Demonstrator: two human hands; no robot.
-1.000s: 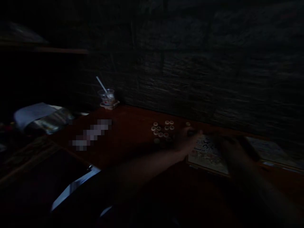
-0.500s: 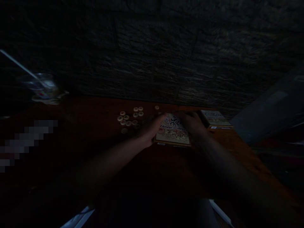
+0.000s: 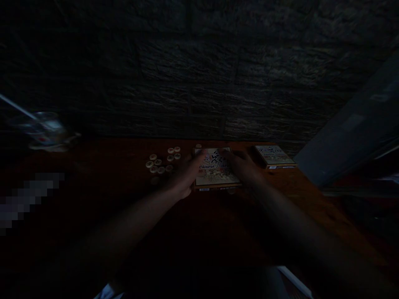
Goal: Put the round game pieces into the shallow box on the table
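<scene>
Held the flat game box (image 3: 215,176) by its two sides, in the middle of the view, with the left hand (image 3: 185,176) at nine o'clock and the right hand (image 3: 246,166) at three o'clock. Laid both thumbs over its top, near the curly black writing. Gripped it with both hands, over the brown table (image 3: 296,195). Could not tell lifted from resting in the dark. Saw a bunch of little round pieces (image 3: 161,170) at nine o'clock from it, near the left hand, and one more piece (image 3: 198,145) at eleven o'clock, by its far edge. Saw another box (image 3: 274,155) near three o'clock, a clear cup (image 3: 48,133) with a straw (image 3: 18,106) far off toward nine, and a rough wall (image 3: 202,74) at twelve.
</scene>
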